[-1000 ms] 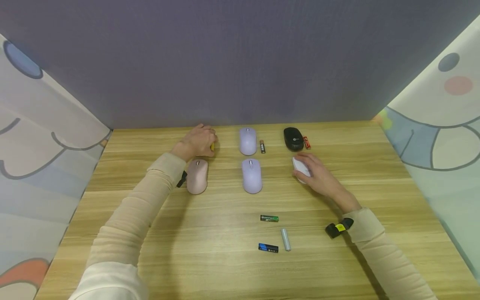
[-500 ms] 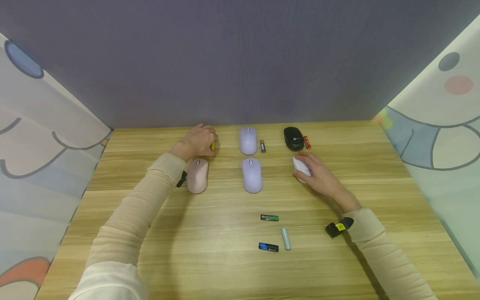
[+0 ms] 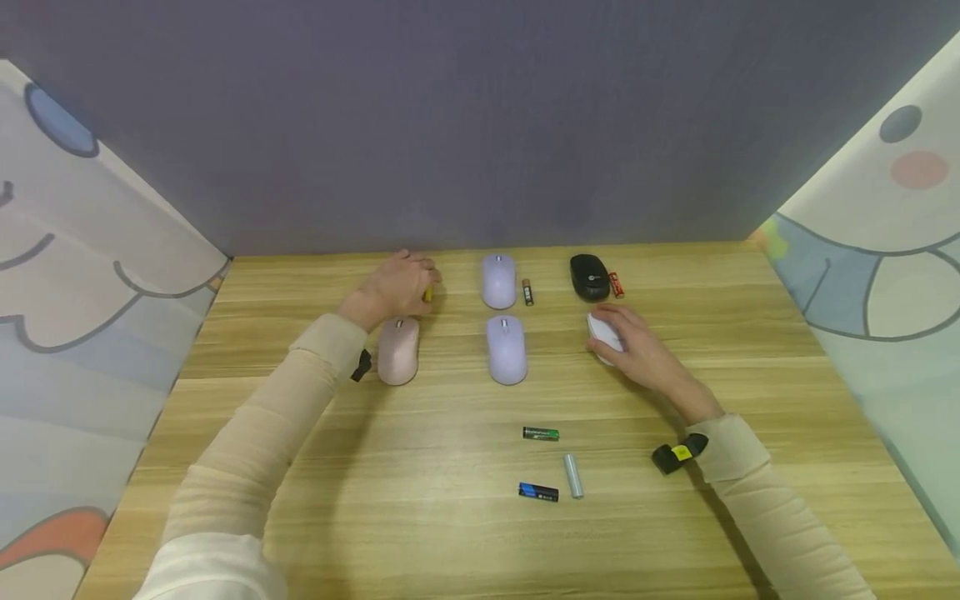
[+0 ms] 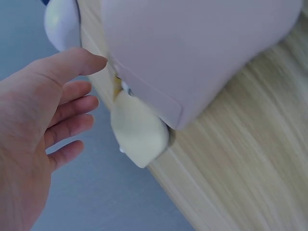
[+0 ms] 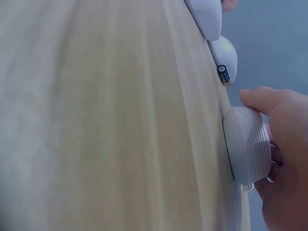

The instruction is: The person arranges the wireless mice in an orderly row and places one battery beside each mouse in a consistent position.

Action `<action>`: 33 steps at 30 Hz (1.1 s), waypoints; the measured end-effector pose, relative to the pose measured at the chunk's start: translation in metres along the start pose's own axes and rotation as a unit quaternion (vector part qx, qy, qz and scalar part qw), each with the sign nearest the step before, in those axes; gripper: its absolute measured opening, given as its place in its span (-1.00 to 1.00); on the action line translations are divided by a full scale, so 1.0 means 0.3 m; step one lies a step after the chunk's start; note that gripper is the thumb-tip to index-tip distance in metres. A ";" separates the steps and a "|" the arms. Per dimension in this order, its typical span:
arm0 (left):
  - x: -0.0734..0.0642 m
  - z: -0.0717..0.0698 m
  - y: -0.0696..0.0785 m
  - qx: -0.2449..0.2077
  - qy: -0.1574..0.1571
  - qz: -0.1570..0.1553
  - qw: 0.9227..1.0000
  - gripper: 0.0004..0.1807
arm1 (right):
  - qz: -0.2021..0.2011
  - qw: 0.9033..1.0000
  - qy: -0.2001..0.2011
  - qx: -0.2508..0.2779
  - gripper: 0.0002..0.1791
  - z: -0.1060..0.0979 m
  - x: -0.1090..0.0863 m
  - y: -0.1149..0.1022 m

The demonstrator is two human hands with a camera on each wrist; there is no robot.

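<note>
At the back left, my left hand (image 3: pixel 393 287) hovers with loosely curled fingers beside a yellow battery (image 3: pixel 428 293). Nothing sits between its thumb and fingers in the left wrist view, where a cream mouse (image 4: pixel 139 130) and the yellow battery (image 4: pixel 117 87) show beyond a pink mouse (image 4: pixel 192 53). The head view hides that cream mouse behind the hand. On the right, my right hand (image 3: pixel 637 350) grips a white mouse (image 3: pixel 604 332) by its sides. Its ribbed edge faces the right wrist view, thumb on one side of the white mouse (image 5: pixel 245 144), fingers on the other.
Two lilac mice (image 3: pixel 507 350) stand mid-table, a dark battery (image 3: pixel 527 292) beside the rear one. A black mouse (image 3: pixel 589 277) has a red battery (image 3: pixel 617 285) next to it. Green (image 3: pixel 541 433), silver (image 3: pixel 573 476) and blue-black batteries (image 3: pixel 538 492) lie nearer. A grey panel (image 3: pixel 480 125) rises behind.
The head view has shifted slightly, moving the scene a little to the right. My left hand has edged slightly right; my right hand stays on the white mouse.
</note>
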State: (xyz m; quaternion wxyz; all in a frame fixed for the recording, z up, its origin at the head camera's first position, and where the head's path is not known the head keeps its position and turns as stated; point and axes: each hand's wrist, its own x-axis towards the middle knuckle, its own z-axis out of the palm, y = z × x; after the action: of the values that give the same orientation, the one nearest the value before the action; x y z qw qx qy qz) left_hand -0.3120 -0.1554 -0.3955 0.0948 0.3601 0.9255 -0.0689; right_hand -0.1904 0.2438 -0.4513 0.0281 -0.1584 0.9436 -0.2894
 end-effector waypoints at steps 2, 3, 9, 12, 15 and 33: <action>-0.004 -0.007 0.011 0.001 0.007 0.007 1.000 -0.41 | 0.000 1.000 0.000 0.000 -0.34 0.000 0.001 0.001; -0.006 -0.014 0.021 0.001 0.010 0.012 1.000 -0.41 | 0.000 1.000 0.001 0.000 -0.34 0.000 0.002 0.001; -0.016 -0.070 0.113 0.006 0.040 0.057 0.998 -0.47 | 0.005 1.000 0.000 -0.002 -0.34 0.001 0.005 0.007; -0.018 -0.087 0.167 0.017 0.056 0.079 0.995 -0.49 | 0.006 1.000 0.001 0.000 -0.34 0.000 0.006 0.010; -0.020 -0.089 0.212 0.036 0.074 0.098 0.992 -0.52 | 0.005 1.000 0.002 0.000 -0.34 0.000 0.008 0.012; -0.069 -0.082 0.417 0.094 0.060 0.182 0.977 -0.47 | -0.012 1.000 0.018 -0.001 -0.36 0.005 0.006 0.003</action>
State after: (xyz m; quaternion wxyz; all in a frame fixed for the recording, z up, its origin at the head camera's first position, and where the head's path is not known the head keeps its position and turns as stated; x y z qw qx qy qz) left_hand -0.2149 -0.0727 -0.3743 0.0157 0.5329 0.8381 -0.1154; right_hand -0.1921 0.2433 -0.4530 0.0079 -0.1646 0.9421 -0.2920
